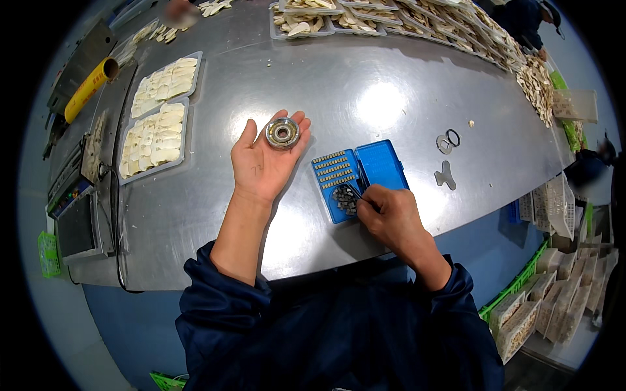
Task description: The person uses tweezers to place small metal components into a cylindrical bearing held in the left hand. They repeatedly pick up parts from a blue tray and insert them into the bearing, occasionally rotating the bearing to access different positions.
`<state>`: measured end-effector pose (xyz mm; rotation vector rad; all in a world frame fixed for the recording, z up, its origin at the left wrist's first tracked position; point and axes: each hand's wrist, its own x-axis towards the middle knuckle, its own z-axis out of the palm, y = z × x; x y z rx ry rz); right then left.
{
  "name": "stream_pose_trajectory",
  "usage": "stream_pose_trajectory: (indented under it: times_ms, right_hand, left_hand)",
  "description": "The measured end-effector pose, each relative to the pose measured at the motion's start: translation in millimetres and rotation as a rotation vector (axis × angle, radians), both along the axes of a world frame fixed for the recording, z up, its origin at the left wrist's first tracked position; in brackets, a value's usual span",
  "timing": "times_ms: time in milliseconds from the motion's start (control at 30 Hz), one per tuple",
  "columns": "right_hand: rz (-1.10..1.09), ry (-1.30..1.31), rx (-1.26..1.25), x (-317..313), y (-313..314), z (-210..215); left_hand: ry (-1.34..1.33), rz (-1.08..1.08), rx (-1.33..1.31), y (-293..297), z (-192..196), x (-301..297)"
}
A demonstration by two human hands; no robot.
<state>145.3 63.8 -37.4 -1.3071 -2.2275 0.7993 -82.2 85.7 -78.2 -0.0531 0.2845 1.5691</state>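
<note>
My left hand [261,163] is turned palm up above the steel table, fingers stretched out. A round metal ring like a ball bearing [282,133], with a hole in its middle, lies on those fingers. To the right, an open blue plastic case [385,164] rests on the table. Rows of small metal pieces [334,170] fill its upper part, and a loose heap of small grey blocks [344,199] sits in a round hollow below. My right hand [394,212] is closed in a pinch at the case's near edge, holding what looks like thin dark tweezers [355,191], their tips at the heap.
Right of the case lie a black ring [453,137], a flat metal ring [444,144] and a three-armed metal plate [445,176]. Trays of pale slices [153,140] stand at left; stacked trays [303,23] line the back. Another person [525,23] is at the far right.
</note>
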Motion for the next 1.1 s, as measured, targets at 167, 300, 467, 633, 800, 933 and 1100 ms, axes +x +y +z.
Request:
stream_pose_trajectory:
  times_ms: [167, 300, 467, 633, 800, 933, 1100]
  right_hand:
    - [0.002, 0.002, 0.013, -0.5, 0.4, -1.6]
    - [-0.003, 0.007, 0.007, -0.6, 0.2, -0.8]
    - [-0.040, 0.027, -0.072, 0.6, -0.5, 2.4]
    - [-0.054, 0.050, -0.118, 1.1, -1.2, 2.9]
    - [-0.044, 0.092, -0.056, 1.6, -2.9, 2.1]
    - [-0.041, 0.118, 0.067, 2.7, -5.1, -1.4]
    - [-0.026, -0.017, 0.422, 2.8, -1.3, -6.7]
  left_hand:
    - [-0.008, 0.003, -0.009, 0.2, 1.4, 1.1]
    - [-0.014, 0.003, -0.003, 0.0, 0.7, 0.4]
    - [-0.026, -0.004, 0.002, 0.7, -0.7, -0.2]
    - [-0.033, 0.003, -0.007, 0.5, 0.8, 0.1]
    - [-0.046, 0.001, -0.002, 0.4, 0.3, -0.5]
    - [-0.021, 0.014, -0.018, 0.6, 3.2, 2.0]
    - [-0.005, 0.014, -0.024, -0.6, 3.4, 0.9]
